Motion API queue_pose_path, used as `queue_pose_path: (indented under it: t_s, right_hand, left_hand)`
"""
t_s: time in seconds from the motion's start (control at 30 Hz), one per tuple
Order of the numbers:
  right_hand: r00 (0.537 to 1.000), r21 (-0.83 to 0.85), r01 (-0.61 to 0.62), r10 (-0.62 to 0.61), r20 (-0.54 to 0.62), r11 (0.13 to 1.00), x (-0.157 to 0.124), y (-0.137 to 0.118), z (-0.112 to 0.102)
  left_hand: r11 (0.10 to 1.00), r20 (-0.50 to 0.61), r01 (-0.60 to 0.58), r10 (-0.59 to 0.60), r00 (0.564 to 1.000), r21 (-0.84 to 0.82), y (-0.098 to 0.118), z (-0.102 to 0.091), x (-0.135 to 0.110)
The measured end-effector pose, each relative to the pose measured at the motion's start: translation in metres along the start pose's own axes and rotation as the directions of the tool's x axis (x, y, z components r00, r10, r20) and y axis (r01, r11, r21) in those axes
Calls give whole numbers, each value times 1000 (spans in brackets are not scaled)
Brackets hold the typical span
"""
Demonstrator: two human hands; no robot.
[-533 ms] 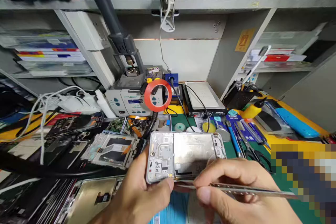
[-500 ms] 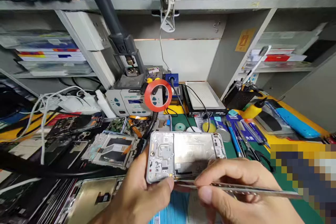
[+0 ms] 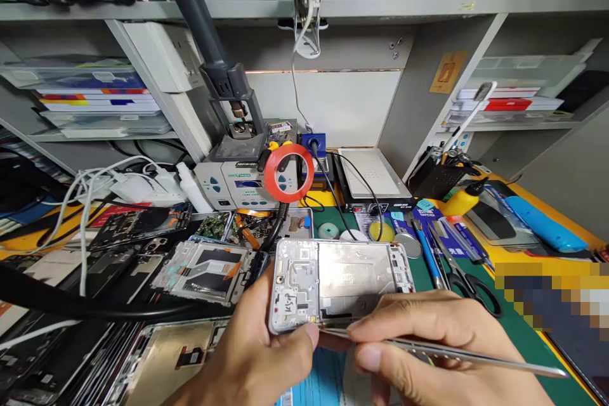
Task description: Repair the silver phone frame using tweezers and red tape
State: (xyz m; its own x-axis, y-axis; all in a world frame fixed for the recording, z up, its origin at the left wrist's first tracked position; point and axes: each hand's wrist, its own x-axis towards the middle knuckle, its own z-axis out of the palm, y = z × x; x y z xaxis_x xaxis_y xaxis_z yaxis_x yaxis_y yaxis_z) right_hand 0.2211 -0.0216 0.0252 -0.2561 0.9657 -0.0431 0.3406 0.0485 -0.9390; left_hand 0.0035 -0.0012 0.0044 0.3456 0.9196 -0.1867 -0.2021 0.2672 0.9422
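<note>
A silver phone frame (image 3: 295, 282) lies tilted in my left hand (image 3: 271, 349), whose fingers go behind it while the thumb presses its lower edge. Handwriting marks a pale patch at the frame's lower left. My right hand (image 3: 419, 342) pinches slim metal tweezers (image 3: 457, 355) between thumb and fingers. Their thin tip touches or almost touches the frame's lower edge, just right of my left thumb; exact contact is too small to tell. The right fingers cover the frame's lower right part. A blue sheet (image 3: 318, 374) shows below the hands.
Stripped phone parts (image 3: 204, 269) crowd the left side, with a thick black cable (image 3: 118, 312) across them. Behind stand a soldering station (image 3: 238, 184) and a red tape ring (image 3: 289, 172). Scissors (image 3: 469, 282) and a blue-handled tool (image 3: 428, 257) lie right on the green mat (image 3: 518, 323).
The whole view has shifted slightly. The tweezers' rear end now points lower and further right. Both hands keep their grips on the phone frame and the tweezers.
</note>
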Motion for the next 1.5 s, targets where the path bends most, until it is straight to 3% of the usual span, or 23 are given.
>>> queue_pose_path:
  t_s: [0.13,0.3,0.47,0.6,0.7,0.8,0.9,1.0,1.13,1.3,1.5]
  right_hand:
    - [999,38,49,-50,13,998,4,-8,1]
    - [996,-84,61,-66,-57,995,1,-3,0]
    - [991,-85,114,-119,-62,990,3,-7,1]
    - [947,-210,217,-258,-191,953,2,-10,2]
    - [935,-255,242,-295,-195,936,0,-7,4]
    - [958,-120,190,-211,-193,974,1,-3,2]
    - [1000,119,16,-15,-15,993,5,-3,-5]
    - [989,233,-119,95,113,965,7,-4,-12]
    - [981,308,-188,165,99,933,8,-6,-11]
    - [973,278,-232,222,68,932,8,-10,-7]
    - [964,308,-267,256,77,913,8,-13,-5]
  left_hand:
    - [999,-4,47,-47,999,-3,-1,-1,-1]
    - [999,7,45,-46,999,12,0,-1,-1]
    - [998,8,55,-56,998,43,-1,-1,-1]
    - [996,4,11,-11,1000,85,0,0,0]
    - [995,39,-50,47,998,81,-1,-1,1]
    - [998,119,-50,45,992,46,-5,-7,3]
    - [1000,159,-12,11,987,3,-10,-14,5]
    - [998,153,-54,59,986,-36,-11,-14,6]
    - [995,113,-64,72,991,-75,-7,-7,4]
    - [996,42,-59,62,997,-60,-7,-3,2]
    - [997,39,-55,57,998,-55,-8,-3,2]
